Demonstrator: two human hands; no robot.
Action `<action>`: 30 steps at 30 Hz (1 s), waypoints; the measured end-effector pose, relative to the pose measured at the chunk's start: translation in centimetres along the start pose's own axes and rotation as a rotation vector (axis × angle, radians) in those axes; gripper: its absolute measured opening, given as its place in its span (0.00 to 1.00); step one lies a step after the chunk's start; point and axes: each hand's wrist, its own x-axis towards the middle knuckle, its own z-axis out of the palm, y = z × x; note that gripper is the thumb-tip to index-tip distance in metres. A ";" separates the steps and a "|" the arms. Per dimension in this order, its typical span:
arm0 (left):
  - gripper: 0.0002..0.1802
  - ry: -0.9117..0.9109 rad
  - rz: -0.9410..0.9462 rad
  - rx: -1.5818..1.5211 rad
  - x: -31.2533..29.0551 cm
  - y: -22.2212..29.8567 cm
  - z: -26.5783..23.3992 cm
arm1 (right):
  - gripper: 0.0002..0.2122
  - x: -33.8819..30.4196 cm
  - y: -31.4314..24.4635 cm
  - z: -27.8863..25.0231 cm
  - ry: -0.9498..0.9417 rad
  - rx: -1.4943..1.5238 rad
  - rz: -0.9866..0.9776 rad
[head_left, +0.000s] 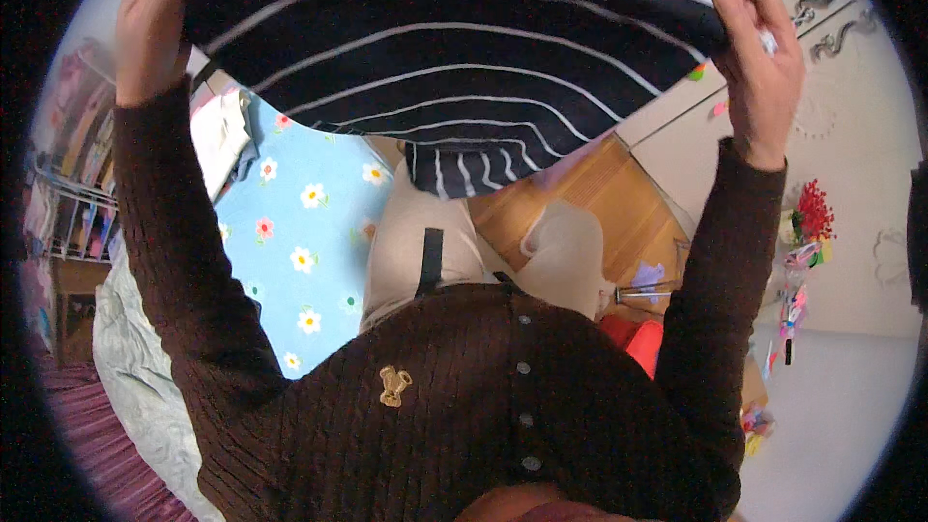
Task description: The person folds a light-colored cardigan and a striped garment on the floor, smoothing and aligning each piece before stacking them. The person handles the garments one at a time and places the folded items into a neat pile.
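Note:
A black top with thin white stripes (pixel 425 48) is stretched between my raised hands at the upper edge of the head view, its top part cut off there. My left hand (pixel 155 29) grips its left side, with the fingertips partly out of the picture. On the other side, my right hand (pixel 759 48) pinches the cloth between thumb and fingers. A narrower striped part (pixel 474 166), looking like a sleeve, hangs below the middle.
Left of my legs lies a light blue flowered sheet (pixel 309 222) with folded pale clothes (pixel 220 135) on it. A wire rack (pixel 82 203) stands at the far left. Wooden flooring (pixel 619 193) shows ahead of my right leg. Red flowers (pixel 815 211) are by the white cabinet (pixel 860 135).

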 end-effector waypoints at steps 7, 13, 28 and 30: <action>0.12 -1.214 -0.538 -1.608 -15.4 12.2 1.2 | 0.06 -11.0 1.5 -2.7 -0.675 -0.347 0.249; 0.10 -1.055 -1.200 -1.707 -20.2 15.7 0.2 | 0.07 -16.7 2.3 -4.8 -0.546 -0.188 0.489; 0.09 -0.067 -1.008 -0.737 -13.3 6.5 3.8 | 0.06 -11.3 2.9 -2.2 0.000 -0.093 0.484; 0.11 0.196 -0.738 -0.504 -11.4 5.2 3.0 | 0.06 -10.0 2.8 -1.1 0.103 0.066 0.414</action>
